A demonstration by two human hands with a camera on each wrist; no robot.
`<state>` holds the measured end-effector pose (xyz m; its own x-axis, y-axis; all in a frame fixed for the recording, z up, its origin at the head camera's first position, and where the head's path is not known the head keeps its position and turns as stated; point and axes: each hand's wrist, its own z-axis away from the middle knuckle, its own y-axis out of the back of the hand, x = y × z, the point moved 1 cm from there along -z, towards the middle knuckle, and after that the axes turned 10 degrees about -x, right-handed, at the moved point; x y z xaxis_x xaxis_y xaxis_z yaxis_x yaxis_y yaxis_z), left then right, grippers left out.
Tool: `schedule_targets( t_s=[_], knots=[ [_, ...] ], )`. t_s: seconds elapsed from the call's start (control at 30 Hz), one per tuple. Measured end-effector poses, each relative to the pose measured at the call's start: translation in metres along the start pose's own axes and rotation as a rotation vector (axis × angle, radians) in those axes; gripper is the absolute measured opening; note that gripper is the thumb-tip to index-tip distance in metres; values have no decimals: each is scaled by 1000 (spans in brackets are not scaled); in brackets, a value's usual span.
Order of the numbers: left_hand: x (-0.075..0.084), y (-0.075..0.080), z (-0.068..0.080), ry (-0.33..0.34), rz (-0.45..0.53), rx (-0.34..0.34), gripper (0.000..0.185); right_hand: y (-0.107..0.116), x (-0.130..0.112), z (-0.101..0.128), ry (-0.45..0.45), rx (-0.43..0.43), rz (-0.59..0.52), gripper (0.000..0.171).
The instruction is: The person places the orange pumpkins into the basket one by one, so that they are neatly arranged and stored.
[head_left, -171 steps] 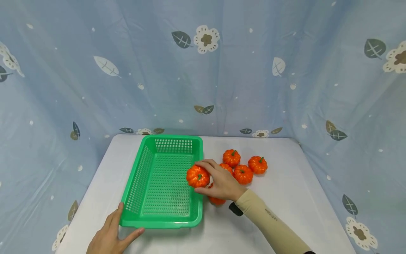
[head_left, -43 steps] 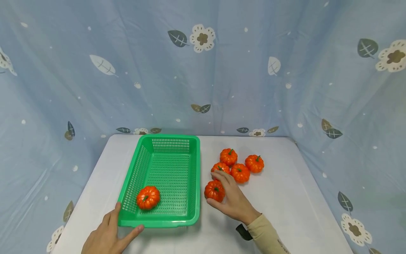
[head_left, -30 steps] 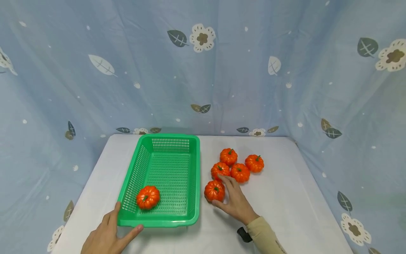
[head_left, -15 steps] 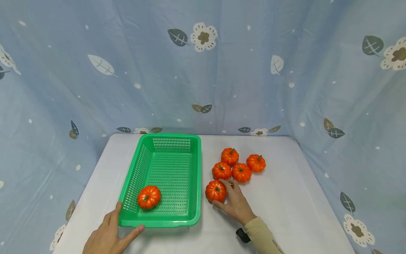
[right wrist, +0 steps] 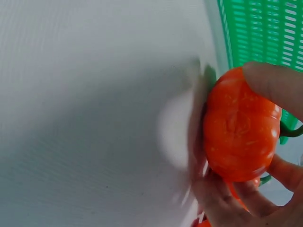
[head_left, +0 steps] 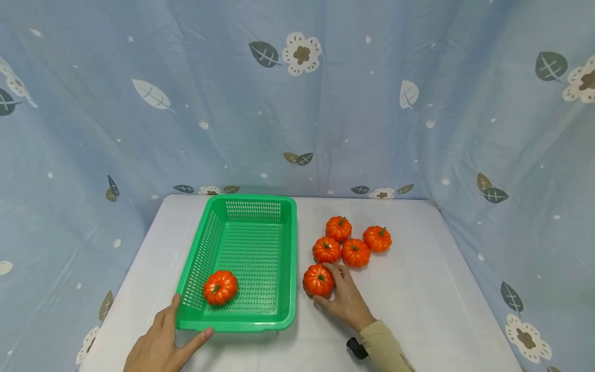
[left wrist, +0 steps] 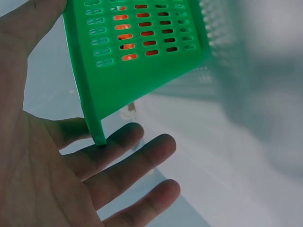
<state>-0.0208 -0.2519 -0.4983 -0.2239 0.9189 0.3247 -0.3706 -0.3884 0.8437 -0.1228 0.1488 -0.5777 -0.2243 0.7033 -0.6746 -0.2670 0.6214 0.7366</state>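
Note:
My left hand is at the near left corner of a green plastic basket, touching its rim with spread fingers. The left wrist view shows straight fingers beneath the basket rim. One small orange pumpkin with a green stem lies inside the basket at its near left. Just right of the basket, my right hand holds another pumpkin on the table between thumb and fingers. In the right wrist view the thumb presses one side of this pumpkin, with fingers curled around the opposite side.
Behind the right hand several more pumpkins sit in a loose cluster on the white table. A blue patterned curtain surrounds the table at the back and sides.
The pumpkin my right hand earlier carried over the basket's right rim now lies inside. That hand moved back right, and its fingers closed around another pumpkin. My left hand stayed at the corner.

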Motion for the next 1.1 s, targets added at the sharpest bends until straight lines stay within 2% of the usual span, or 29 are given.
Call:
schedule_targets(
  t_s=[0.3, 0.6, 0.87, 1.0, 1.1],
  knots=[
    [1, -2, 2, -14, 26, 11, 125, 7, -8, 7, 19, 24, -108, 84],
    [-1, -3, 2, -10, 19, 16, 125, 23, -23, 3, 176, 116, -118, 82],
    [0, -4, 3, -8, 18, 23, 127, 44, -37, -9, 204, 98, -208, 83],
    [0, -4, 2, -8, 15, 28, 128, 53, -45, -16, 233, 106, -210, 82],
    [0, -4, 1, -1, 15, 22, 128, 58, -52, -21, 250, 104, -172, 82]
  ],
)
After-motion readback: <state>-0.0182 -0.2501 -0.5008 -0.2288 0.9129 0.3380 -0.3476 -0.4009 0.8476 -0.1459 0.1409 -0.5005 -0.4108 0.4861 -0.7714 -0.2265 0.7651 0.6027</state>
